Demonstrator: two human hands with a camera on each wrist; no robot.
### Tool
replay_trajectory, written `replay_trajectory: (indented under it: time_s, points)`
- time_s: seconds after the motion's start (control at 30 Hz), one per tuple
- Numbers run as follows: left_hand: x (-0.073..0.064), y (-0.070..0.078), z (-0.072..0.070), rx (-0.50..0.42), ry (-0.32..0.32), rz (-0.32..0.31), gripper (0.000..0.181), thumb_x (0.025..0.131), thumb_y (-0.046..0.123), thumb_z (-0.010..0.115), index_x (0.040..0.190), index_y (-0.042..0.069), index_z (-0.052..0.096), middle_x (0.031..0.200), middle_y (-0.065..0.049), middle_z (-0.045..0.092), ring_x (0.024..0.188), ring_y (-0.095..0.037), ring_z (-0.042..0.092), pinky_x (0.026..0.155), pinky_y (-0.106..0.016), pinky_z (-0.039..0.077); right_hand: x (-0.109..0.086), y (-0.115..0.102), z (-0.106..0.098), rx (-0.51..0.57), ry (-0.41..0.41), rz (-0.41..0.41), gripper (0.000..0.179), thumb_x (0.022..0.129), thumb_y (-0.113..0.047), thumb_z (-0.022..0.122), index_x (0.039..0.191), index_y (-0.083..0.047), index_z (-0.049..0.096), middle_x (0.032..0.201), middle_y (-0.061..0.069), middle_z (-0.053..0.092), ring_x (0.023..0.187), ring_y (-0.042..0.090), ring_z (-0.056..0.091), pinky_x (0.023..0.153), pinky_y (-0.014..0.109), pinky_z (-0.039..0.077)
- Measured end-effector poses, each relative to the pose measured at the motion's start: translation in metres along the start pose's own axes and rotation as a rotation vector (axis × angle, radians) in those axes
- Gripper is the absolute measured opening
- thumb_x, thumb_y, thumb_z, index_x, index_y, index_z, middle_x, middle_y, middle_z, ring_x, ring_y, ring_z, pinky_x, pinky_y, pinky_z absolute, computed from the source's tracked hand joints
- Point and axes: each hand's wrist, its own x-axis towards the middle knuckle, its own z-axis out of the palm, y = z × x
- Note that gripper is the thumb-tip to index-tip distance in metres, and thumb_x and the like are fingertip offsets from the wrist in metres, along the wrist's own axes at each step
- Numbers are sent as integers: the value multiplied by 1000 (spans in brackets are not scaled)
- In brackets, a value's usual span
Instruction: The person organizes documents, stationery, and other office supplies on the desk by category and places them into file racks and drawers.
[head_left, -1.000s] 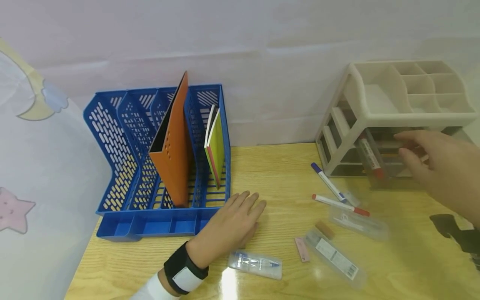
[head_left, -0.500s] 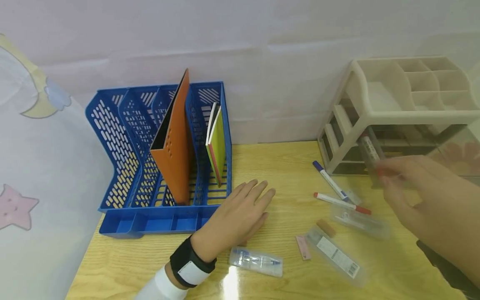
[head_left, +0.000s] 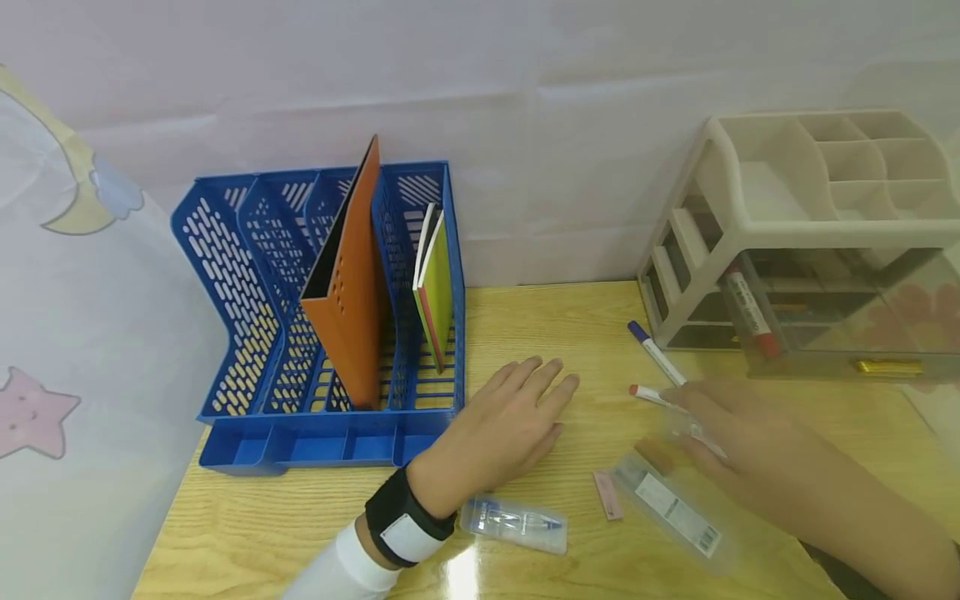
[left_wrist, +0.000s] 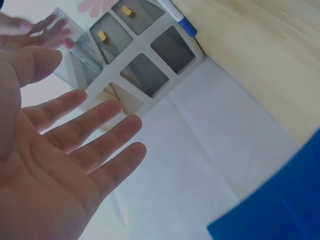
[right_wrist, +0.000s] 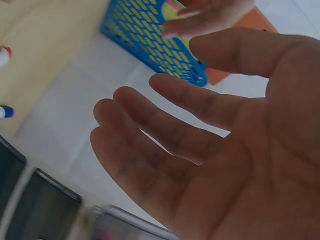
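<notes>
My left hand hovers with spread fingers beside the blue desk rack; in the left wrist view its palm holds nothing. Blurred by motion, my right hand is over the red whiteboard marker, covering most of it. Its palm shows bare in the right wrist view, fingers loosely bent. A blue-capped marker lies just behind. Inside the pulled-out clear drawer of the white organizer rests another red marker.
An orange folder and thin notebooks stand in the rack. In front lie a clear case with a blue pen-like item, a labelled clear case, a small pink piece and a tan block.
My right hand has moved from the open drawer down and left to the markers on the table. The left hand has drifted slightly to the right.
</notes>
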Motion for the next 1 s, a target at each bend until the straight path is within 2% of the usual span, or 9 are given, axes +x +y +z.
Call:
replay_trajectory:
  time_s: [0.1,0.23,0.33,0.47,0.57,0.67,0.83,1.0]
  points:
    - [4,2,4,-15,3,-2,54,94,33,60,140,8,47,140,-16,54,125,-32,52,104,-44,47,-2,7,15,32,-27,-11,50,75,-14,77,121,-5,62,113,13,66,102,35,62,75,55,57]
    - [10,5,10,-27,-26,-5,55,94,34,60,141,8,47,141,-15,53,126,-31,51,105,-43,46,-5,19,32,59,-44,8,47,75,-12,77,119,-1,62,112,18,65,104,38,59,78,58,55]
    - [15,9,15,-39,-66,-7,55,94,36,59,141,9,47,143,-15,51,127,-31,49,107,-43,44,-9,32,43,82,-85,51,47,78,-11,76,122,0,61,113,22,64,105,40,59,78,59,55]
    - [23,14,22,-44,-98,-8,51,96,35,56,140,11,48,141,-12,52,127,-29,49,106,-41,45,-17,53,59,117,-133,81,43,80,-9,74,120,2,61,109,22,65,101,41,60,77,60,55]
    - [28,18,26,-22,-99,0,45,98,33,52,137,12,50,139,-10,54,124,-27,51,103,-40,47,-22,72,72,110,-100,53,40,74,-2,77,111,4,64,99,19,67,89,37,64,72,55,57]
    - [33,22,29,3,-98,23,44,98,33,51,136,12,50,137,-10,56,122,-27,52,100,-40,49,-26,86,79,99,-65,63,39,70,4,77,107,4,64,91,17,67,79,33,64,65,52,57]
    - [38,28,35,21,-135,51,46,96,36,55,135,11,50,134,-10,57,118,-28,54,97,-39,51,-29,96,82,108,-92,108,37,72,4,75,107,3,64,90,17,67,78,33,65,63,52,57]
    - [48,33,47,19,-156,63,39,99,27,47,136,13,49,123,-5,61,105,-22,58,88,-35,54,-29,100,82,116,-130,138,33,70,5,76,102,2,65,88,14,67,78,30,65,65,51,58]
